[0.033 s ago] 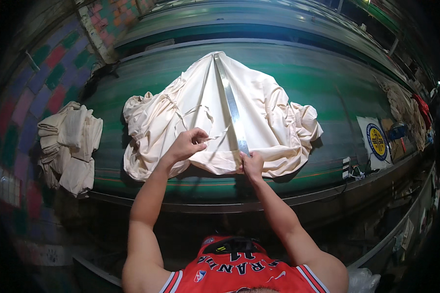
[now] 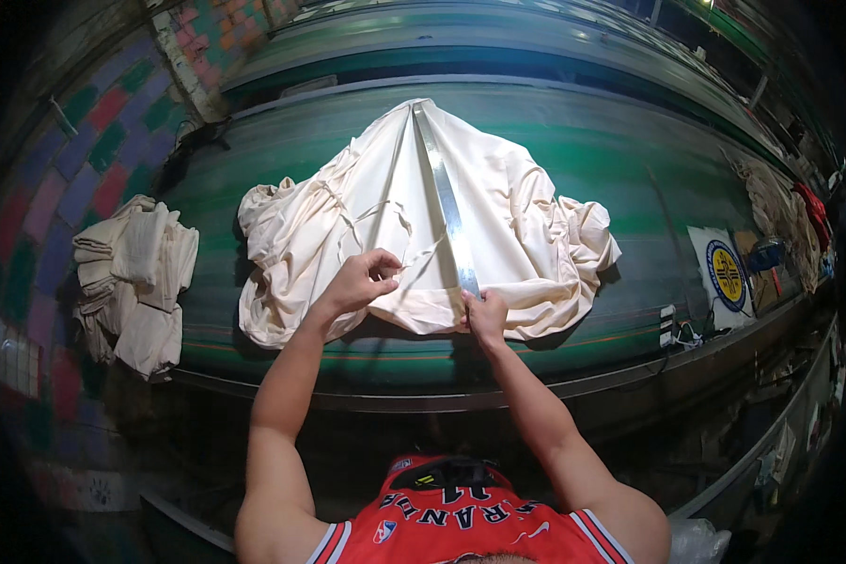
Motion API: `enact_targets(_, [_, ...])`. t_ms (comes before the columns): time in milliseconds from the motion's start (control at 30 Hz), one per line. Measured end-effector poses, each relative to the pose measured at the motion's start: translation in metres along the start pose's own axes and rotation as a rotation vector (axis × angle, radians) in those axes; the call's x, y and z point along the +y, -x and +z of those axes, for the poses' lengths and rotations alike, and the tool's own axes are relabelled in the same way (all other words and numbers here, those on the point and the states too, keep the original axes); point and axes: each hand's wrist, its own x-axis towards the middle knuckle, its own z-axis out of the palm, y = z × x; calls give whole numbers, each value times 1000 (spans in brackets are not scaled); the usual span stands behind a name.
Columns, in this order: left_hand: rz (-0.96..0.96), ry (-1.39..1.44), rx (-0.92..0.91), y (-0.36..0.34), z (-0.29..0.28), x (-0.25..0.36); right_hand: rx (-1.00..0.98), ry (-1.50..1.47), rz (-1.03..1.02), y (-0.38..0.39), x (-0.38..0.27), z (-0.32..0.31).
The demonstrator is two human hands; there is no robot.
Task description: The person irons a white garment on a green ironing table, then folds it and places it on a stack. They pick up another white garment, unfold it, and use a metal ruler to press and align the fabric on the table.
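Note:
A cream cloth (image 2: 498, 216) with gathered, wrinkled sides lies spread on the green table (image 2: 667, 216). Down its middle runs a long metal ruler (image 2: 449, 211), its far end at the cloth's peak. My right hand (image 2: 486, 316) is closed round the near end of this ruler, thumb on top, at the cloth's near edge. Thumb and fingers of my left hand (image 2: 359, 282) pinch the end of a thin cream fabric strip (image 2: 425, 254), which slants up toward the ruler. More narrow strips (image 2: 346, 218) curl on the cloth farther up.
Folded cream cloths (image 2: 136, 282) hang over the table's left end. To the right lie a white sheet with a round blue and yellow emblem (image 2: 724, 274), a small white device with cables (image 2: 668, 326) and crumpled beige cloth (image 2: 771, 207). A metal edge (image 2: 423, 402) borders the near side.

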Motion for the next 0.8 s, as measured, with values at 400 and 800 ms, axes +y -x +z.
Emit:
enact_targets(400, [58,82,617,20,-35,-42,-100,129,29,-21,-8,15])
enact_targets(800, [-162,-3,606,26,-15,-121,-92,292,-176,16,48,31])
